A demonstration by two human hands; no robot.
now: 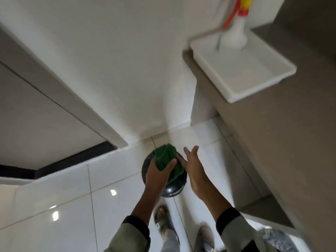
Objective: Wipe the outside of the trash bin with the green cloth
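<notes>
Trash bin [166, 186] stands near wall [127, 79] corner; counter [283, 142] crowds right side; tiled floor [63, 206] left of bin open.

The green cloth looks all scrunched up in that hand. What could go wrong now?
The green cloth is bunched in the left hand, so only a small patch may touch the trash bin and leave streaks. The right hand is open and not holding the bin, so it might slide on the shiny floor tiles.
</notes>
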